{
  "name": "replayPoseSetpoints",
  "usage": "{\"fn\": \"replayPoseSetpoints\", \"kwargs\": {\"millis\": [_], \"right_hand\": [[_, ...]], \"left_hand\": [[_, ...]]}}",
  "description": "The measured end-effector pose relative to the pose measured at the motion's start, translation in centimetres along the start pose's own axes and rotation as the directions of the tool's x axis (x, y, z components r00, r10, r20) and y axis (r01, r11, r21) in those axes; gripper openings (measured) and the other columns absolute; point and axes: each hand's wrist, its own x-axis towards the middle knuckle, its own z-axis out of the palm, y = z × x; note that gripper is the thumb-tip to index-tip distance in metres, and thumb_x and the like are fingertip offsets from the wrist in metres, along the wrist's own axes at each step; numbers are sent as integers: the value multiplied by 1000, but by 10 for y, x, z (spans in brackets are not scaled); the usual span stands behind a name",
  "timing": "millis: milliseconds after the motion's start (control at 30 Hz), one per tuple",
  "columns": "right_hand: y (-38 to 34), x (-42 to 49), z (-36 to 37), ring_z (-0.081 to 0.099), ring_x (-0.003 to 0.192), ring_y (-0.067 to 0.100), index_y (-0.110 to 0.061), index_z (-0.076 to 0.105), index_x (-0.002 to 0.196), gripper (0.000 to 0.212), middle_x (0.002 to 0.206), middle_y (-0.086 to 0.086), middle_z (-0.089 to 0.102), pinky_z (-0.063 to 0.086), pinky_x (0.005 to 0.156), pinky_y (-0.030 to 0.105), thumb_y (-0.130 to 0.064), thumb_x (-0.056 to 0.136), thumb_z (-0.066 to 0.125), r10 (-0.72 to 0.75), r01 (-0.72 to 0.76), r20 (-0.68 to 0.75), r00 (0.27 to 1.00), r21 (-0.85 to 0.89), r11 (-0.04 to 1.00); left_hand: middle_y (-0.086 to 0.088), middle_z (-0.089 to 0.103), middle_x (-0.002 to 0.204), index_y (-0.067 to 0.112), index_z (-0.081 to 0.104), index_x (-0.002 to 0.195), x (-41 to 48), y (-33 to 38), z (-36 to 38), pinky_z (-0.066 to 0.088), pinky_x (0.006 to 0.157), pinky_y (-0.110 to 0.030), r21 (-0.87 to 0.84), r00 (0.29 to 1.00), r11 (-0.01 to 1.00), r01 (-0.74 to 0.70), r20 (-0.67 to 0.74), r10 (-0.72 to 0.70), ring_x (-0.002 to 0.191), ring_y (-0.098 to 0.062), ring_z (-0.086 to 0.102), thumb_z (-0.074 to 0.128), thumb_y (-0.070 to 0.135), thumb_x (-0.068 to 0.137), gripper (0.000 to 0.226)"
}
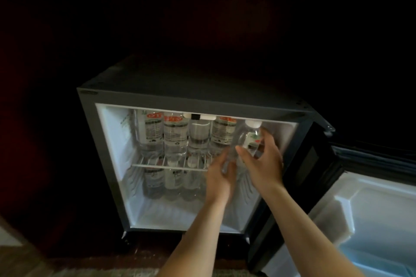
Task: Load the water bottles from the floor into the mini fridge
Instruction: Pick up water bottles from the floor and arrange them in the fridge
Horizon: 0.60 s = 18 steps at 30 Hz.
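Open mini fridge (90, 141), right hand (263, 162) curled round tilted water bottle (248, 139) at right end of wire shelf (168, 165), left hand (221, 175) at its base, grip blurred, other bottles (175, 135) standing alongside.

One black mini fridge (157, 87) with a white interior is seen, with one door (360, 209) swung open and one white wire shelf (157, 165) inside. On the shelf, four clear plastic water bottles (175, 135) with red-and-white labels are counted in a row, and a fifth bottle (248, 139) is held beside them. Below the shelf, at least three lower bottles (174, 181) are made out. Two hands are counted: the left hand (219, 177) and the right hand (262, 164).
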Motion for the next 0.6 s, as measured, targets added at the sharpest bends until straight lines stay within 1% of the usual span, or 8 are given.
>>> {"fn": "replayPoseSetpoints", "kwargs": {"millis": [100, 167, 233, 300, 367, 467, 533, 600], "right_hand": [[-4, 2, 4, 50, 114, 10, -22, 40, 138, 62, 132, 2, 51, 39, 87, 21, -23, 83, 69, -28, 26, -60, 998, -43, 999], [-6, 4, 7, 46, 113, 7, -18, 38, 140, 62, 134, 3, 50, 34, 89, 19, -21, 85, 66, -43, 37, -75, 996, -69, 997], [-5, 6, 10, 47, 121, 14, -17, 37, 140, 61, 135, 4, 50, 32, 92, 18, -20, 86, 65, -44, 37, -85, 995, -76, 996], [-6, 7, 13, 48, 124, 16, -19, 36, 140, 58, 134, 2, 51, 34, 95, 19, -18, 87, 63, -18, 14, -89, 996, -48, 999], [-4, 8, 15, 49, 124, 16, -21, 36, 139, 56, 134, 1, 51, 38, 101, 24, -17, 89, 60, 0, -3, -92, 996, -37, 999], [6, 6, 22, 53, 120, 21, -19, 38, 137, 48, 132, 6, 53, 44, 104, 41, -18, 92, 55, 140, -141, -60, 988, -13, 990], [11, 5, 27, 54, 119, 23, -19, 40, 137, 44, 131, 7, 54, 43, 104, 43, -18, 94, 50, 274, -273, -17, 962, 58, 960], [13, 6, 28, 53, 119, 23, -21, 42, 137, 43, 131, 6, 55, 42, 105, 41, -17, 94, 47, 339, -337, 4, 941, 115, 934]], "left_hand": [[27, 53, 112, 29, 45, 124, 3, 4, 1, 41, 82, 1, -93, 999, 995, 34, 15, -33, 94, 25, 51, 39, 11, 99, 32], [30, 50, 104, 31, 46, 118, 8, 7, 1, 37, 77, 4, -114, 998, 992, 61, 20, -59, 93, 23, 51, 35, 13, 100, 28], [30, 49, 102, 33, 47, 114, 12, 7, 1, 36, 76, 5, -143, 996, 986, 89, 32, -85, 96, 16, 50, 33, 15, 101, 26], [34, 45, 98, 36, 44, 116, 13, 10, 2, 33, 68, 11, -161, 993, 981, 106, 63, -97, 90, 24, 43, 31, 17, 102, 27], [35, 43, 95, 37, 42, 117, 15, 13, 3, 31, 64, 13, -155, 990, 980, 121, 93, -108, 89, 24, 40, 29, 18, 102, 27], [31, 48, 100, 35, 47, 119, 20, 13, 5, 32, 68, 10, -130, 986, 982, 141, 105, -127, 93, 19, 44, 29, 20, 102, 29], [16, 58, 109, 30, 54, 114, 25, 12, 6, 38, 83, -5, -130, 983, 977, 168, 95, -157, 106, 4, 54, 29, 22, 102, 29], [3, 57, 127, 23, 56, 123, 27, 11, 7, 36, 100, -21, -130, 980, 974, 187, 90, -176, 120, -9, 50, 30, 26, 101, 34]]}}
